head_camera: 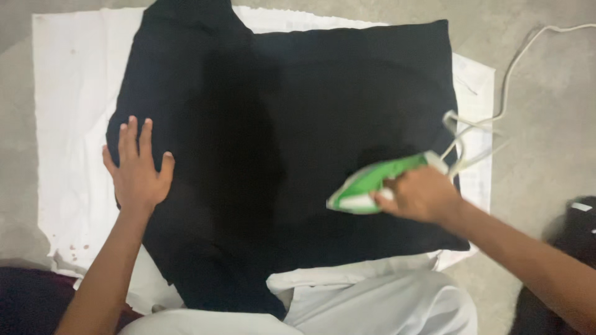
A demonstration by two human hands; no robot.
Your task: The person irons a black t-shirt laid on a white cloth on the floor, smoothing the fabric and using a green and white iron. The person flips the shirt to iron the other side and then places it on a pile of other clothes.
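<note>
From the head camera, a black garment (298, 142) of soft matte cloth lies spread flat over a white sheet (68, 124) on a grey concrete floor (546, 80). The left hand (136, 170) rests open, fingers splayed, on the garment's left edge. The right hand (419, 195) grips a green and white iron (372, 183) on the garment's right part, its pale cord (515, 68) trailing over bare floor.

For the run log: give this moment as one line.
left hand: flat on black garment | right hand: grips green-and-white iron on garment | under: white sheet | cord: trails right
</note>
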